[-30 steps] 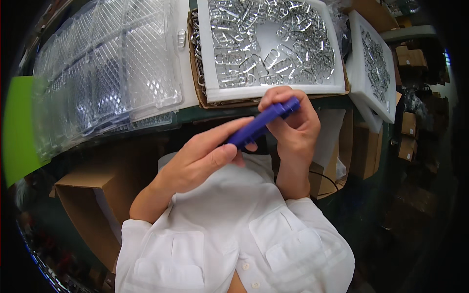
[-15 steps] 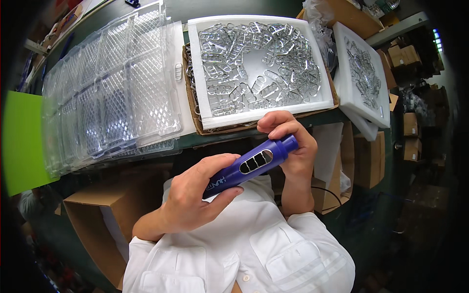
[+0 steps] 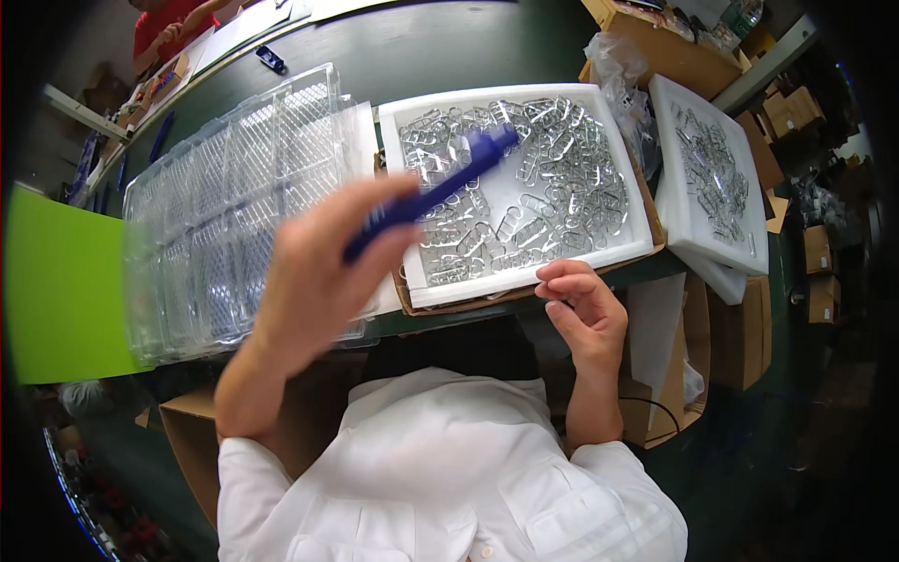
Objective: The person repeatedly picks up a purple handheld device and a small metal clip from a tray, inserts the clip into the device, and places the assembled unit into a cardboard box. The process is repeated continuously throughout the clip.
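Observation:
My left hand [image 3: 314,272] is closed around a blue tube-shaped plastic handle [image 3: 459,178], blurred by motion. The handle's narrower end points up and right, over a white foam tray [image 3: 520,273] of loose silver oval frames [image 3: 571,187]. At the tray's near right edge, my right hand [image 3: 590,314] has its fingers curled and apart from the thumb, with nothing visible between them. Left of the foam tray lie stacked clear plastic trays [image 3: 225,187] with compartments.
A second foam tray [image 3: 667,117] with silver frames leans at the right, beside crumpled clear plastic [image 3: 618,66]. A small blue part [image 3: 271,59] lies on the green table [image 3: 412,47]. A person in red [image 3: 173,28] is at the far left. Cardboard boxes [image 3: 744,328] stand below the table.
My left hand has carried the blue plastic handle up and forward, over toward the foam tray. My right hand has let go of its end and stays near the tray's edge.

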`<state>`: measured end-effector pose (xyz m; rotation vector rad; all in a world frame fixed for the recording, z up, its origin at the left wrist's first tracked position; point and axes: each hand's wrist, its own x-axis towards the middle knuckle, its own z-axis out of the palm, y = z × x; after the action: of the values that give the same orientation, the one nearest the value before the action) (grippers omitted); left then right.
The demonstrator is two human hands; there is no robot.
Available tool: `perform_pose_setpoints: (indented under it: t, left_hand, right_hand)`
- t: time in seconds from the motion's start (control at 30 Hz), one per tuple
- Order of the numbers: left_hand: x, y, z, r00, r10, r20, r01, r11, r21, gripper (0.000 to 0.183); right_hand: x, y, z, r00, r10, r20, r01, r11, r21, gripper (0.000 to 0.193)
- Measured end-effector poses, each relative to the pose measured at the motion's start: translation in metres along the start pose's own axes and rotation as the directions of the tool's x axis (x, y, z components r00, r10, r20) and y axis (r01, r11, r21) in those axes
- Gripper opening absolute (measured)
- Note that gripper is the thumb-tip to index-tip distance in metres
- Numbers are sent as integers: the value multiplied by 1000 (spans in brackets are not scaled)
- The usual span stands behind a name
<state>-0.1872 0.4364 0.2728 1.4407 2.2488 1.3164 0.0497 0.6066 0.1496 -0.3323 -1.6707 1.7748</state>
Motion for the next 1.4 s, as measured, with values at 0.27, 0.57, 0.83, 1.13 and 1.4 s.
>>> perform_pose_setpoints:
  t: [0.27,0.57,0.83,1.13,1.4]
  left_hand:
    - [270,-193,-32,967,177,-182,-44,822,567,75]
    - [62,-144,-122,946,253,-204,-114,845,522,40]
    - [-323,-173,-270,615,-152,-773,578,754,312,28]
    - [-668,-131,-63,123,-793,-596,977,-8,212,35]
    - [-686,-93,30,152,-877,-456,926,-35,376,61]
  right_hand:
    - [-3,-4,-5,996,9,-93,-26,982,-186,21]
    - [30,-20,-15,963,-245,-114,96,704,-703,17]
    - [107,17,13,898,-101,427,439,201,-876,20]
    - [121,21,-1,844,209,495,435,275,-858,21]
    - [135,30,-37,962,182,204,79,528,-846,24]
